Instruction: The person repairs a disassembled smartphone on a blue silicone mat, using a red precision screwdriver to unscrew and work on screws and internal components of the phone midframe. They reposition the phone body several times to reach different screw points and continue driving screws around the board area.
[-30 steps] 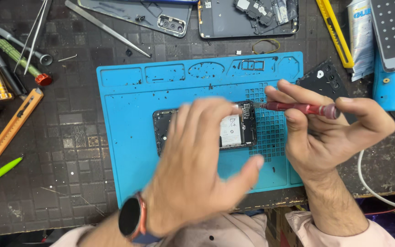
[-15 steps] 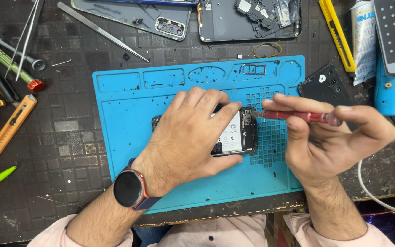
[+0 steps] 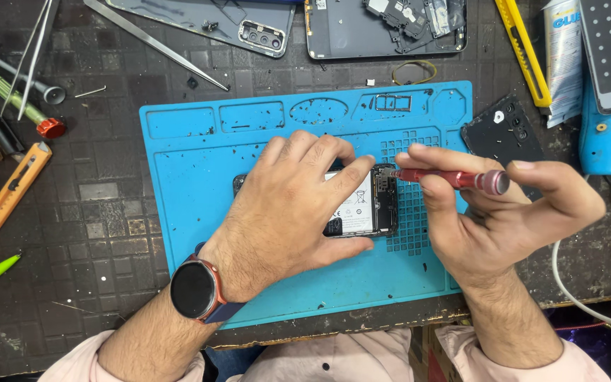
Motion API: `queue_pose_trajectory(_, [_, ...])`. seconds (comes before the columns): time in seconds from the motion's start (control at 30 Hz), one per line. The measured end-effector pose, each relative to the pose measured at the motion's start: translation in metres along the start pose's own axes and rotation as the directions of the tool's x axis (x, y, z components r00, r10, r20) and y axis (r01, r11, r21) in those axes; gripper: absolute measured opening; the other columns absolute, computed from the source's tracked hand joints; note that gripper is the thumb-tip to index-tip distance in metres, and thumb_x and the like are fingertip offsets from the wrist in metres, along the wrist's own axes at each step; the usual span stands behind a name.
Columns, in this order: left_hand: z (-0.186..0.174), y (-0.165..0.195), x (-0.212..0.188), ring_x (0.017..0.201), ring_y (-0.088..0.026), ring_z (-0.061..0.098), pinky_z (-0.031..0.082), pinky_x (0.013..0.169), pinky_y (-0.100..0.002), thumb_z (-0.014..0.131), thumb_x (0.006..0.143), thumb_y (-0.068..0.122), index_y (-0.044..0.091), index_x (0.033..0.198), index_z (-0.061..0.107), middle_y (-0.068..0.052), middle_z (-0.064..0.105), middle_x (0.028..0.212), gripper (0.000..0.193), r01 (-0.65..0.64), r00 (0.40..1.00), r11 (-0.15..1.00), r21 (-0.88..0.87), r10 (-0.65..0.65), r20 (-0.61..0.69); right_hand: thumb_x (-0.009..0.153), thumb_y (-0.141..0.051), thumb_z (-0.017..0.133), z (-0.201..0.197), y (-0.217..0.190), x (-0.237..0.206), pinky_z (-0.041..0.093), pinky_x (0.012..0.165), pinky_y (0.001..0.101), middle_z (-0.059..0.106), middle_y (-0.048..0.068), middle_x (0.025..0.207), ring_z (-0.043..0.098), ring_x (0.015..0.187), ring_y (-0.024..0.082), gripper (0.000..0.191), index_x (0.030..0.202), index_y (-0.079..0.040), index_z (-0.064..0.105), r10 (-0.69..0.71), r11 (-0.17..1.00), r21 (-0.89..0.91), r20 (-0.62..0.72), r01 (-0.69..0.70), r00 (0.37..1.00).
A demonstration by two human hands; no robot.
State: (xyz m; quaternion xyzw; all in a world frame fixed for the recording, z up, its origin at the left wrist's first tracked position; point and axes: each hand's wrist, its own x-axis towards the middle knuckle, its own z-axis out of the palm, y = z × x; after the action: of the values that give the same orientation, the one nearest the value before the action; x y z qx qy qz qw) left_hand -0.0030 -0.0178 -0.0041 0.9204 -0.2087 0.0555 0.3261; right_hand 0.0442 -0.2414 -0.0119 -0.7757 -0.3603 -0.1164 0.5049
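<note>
A dark, scuffed grid-patterned bench (image 3: 107,212) fills the frame, and on its middle lies a bright blue rubber repair mat (image 3: 199,212) with moulded trays along its upper edge. At the centre of the mat rests an opened black smartphone (image 3: 365,205), back cover off, its pale battery label showing.

The left hand (image 3: 291,205), with a round dark watch on a red-rimmed band (image 3: 194,288) at the wrist, lies flat over the left part of the phone, fingers spread and pressing it down. Half a second ago and before, that hand sat lower and further left in the frame; it has since slid up over the phone and now pins it.

The right hand (image 3: 510,212), right of centre, has its fingers clamped on a slim red metal screwdriver (image 3: 447,178) held nearly level, its tip meeting the phone's upper right corner, much as earlier.

At the top of the frame lie a grey phone back cover (image 3: 199,18) and an open phone frame (image 3: 383,28). A yellow utility knife (image 3: 525,49) sits upper right, an orange one (image 3: 5,201) at the left edge, with long steel tweezers (image 3: 157,44) upper left.
</note>
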Motion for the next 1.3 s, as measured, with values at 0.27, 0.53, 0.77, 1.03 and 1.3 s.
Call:
queue_pose_trajectory(0.27, [0.001,0.002,-0.001,0.111,-0.032,0.053,0.043,0.09,-0.046,0.089,0.066,0.049,0.006,0.131,0.063,-0.011,0.059,0.122,0.082,0.006,1.0,1.0,0.011,-0.006,0.003,0.097,-0.005,0.078,-0.007,-0.005,0.007,0.072,0.084,0.0353,0.061,0.017,0.111,0.075,0.094,0.025,0.04,0.115,-0.003,0.043,0.022,1.0,0.013,-0.021,-0.021,1.0])
queue_pose_trajectory(0.53, [0.0,0.001,-0.002,0.109,-0.031,0.053,0.043,0.091,-0.046,0.089,0.067,0.049,0.007,0.131,0.062,-0.01,0.059,0.121,0.082,0.0,1.0,1.0,0.016,0.0,0.003,0.092,0.01,0.068,-0.012,-0.01,0.035,0.069,0.084,0.0406,0.065,0.02,0.101,0.073,0.093,0.032,0.023,0.105,0.001,0.052,-0.024,0.992,0.125,0.149,0.006,0.988])
queue_pose_trajectory(0.77, [-0.001,0.002,-0.004,0.111,-0.031,0.054,0.043,0.091,-0.046,0.088,0.067,0.049,0.006,0.132,0.062,-0.01,0.058,0.122,0.082,0.003,1.0,1.0,0.024,-0.003,0.001,0.092,-0.001,0.072,0.001,-0.005,0.025,0.067,0.088,0.0411,0.06,0.021,0.105,0.069,0.098,0.029,0.031,0.109,-0.006,0.047,-0.148,0.972,0.197,0.072,0.131,0.986])
queue_pose_trajectory(1.03, [-0.001,0.002,-0.003,0.11,-0.031,0.054,0.043,0.09,-0.046,0.088,0.068,0.05,0.007,0.133,0.062,-0.01,0.059,0.121,0.082,0.007,1.0,0.999,0.031,-0.007,0.009,0.093,0.01,0.061,-0.009,-0.001,0.016,0.065,0.081,0.0405,0.067,0.023,0.102,0.073,0.094,0.031,0.028,0.111,0.001,0.042,-0.002,0.988,0.152,0.093,-0.012,0.996])
queue_pose_trajectory(1.3, [-0.001,0.002,-0.003,0.109,-0.032,0.053,0.043,0.09,-0.046,0.088,0.067,0.053,0.008,0.132,0.063,-0.009,0.059,0.122,0.083,0.021,1.0,0.999,0.045,-0.022,0.013,0.097,0.007,0.066,-0.012,-0.005,0.021,0.067,0.083,0.0354,0.068,0.018,0.103,0.074,0.096,0.028,0.026,0.112,-0.002,0.047,0.007,0.986,0.168,0.083,-0.021,0.997])
